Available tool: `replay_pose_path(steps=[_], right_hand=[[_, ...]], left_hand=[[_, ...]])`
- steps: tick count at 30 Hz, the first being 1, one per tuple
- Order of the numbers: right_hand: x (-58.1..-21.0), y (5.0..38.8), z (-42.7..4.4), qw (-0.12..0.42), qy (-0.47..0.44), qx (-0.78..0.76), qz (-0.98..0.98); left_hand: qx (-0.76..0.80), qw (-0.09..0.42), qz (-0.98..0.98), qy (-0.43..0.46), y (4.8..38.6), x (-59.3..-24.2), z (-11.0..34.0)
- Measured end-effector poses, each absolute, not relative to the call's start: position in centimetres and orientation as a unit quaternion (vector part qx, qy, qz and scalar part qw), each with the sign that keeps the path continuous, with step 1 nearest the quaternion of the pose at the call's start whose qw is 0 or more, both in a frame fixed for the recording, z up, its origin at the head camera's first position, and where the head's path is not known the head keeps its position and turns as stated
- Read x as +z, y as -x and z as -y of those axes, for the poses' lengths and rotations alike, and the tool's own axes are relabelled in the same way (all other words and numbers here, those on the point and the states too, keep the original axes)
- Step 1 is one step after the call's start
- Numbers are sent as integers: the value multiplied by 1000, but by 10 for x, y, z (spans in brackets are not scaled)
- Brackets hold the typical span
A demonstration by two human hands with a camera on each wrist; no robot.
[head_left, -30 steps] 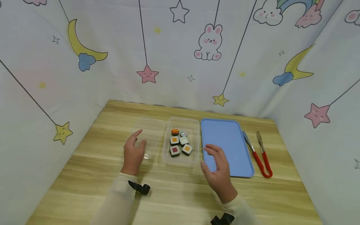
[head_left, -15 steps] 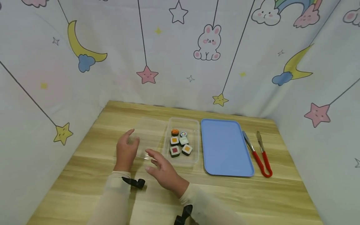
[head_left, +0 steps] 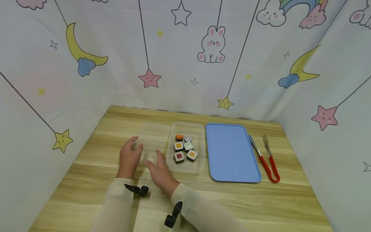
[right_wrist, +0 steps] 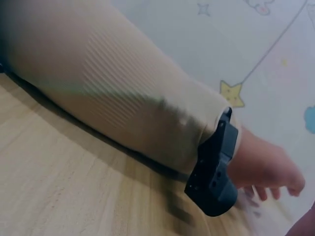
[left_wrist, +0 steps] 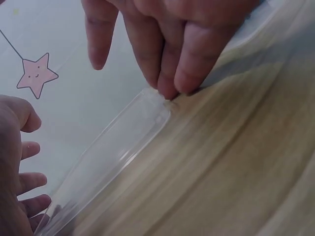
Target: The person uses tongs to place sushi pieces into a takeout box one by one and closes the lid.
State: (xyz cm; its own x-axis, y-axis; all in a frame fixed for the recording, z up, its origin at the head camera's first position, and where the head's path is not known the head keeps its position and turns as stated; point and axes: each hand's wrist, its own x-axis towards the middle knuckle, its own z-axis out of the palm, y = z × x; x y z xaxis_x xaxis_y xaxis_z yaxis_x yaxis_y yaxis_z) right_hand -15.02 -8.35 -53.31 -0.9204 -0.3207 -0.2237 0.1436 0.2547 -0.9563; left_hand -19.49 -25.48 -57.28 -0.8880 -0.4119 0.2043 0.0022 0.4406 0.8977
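A clear plastic lid (head_left: 153, 133) lies on the table, left of a clear plastic box (head_left: 200, 166). My left hand (head_left: 129, 158) is at the lid's near left part, thumb and fingers spread. In the left wrist view its fingers (left_wrist: 33, 204) lie by the lid's edge; whether they grip it is unclear. My right hand (head_left: 160, 172) reaches to the lid's near right corner. Its extended fingertips (left_wrist: 184, 83) point down and touch the corner or lie just beside it. Inside the box sit several sushi pieces (head_left: 179, 157).
A blue tray (head_left: 233, 153) lies right of the box. Beyond it are metal tongs (head_left: 271, 166) with red handles. A patterned cloth wall (head_left: 179, 93) stands behind the wooden table (head_left: 261, 206) and at both sides.
My right hand has swung left from over the tray's edge to the lid's near right corner. My left hand has shifted slightly left. The sushi, box and tongs stay put.
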Motion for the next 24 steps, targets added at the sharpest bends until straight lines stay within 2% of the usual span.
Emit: replay_pose_path(steps=[6,14,24], right_hand=[[-534,151,87,175,54,-616,-766],[-537,150,91,148,27,-642,-752],[-537,150,92,150,31,-657,-738]], left_hand=[[-503,188,829,-159,193,-570,254],[-486,194,825,-212,187,-562,254],[-522,251,777,-246,184,-558,261]])
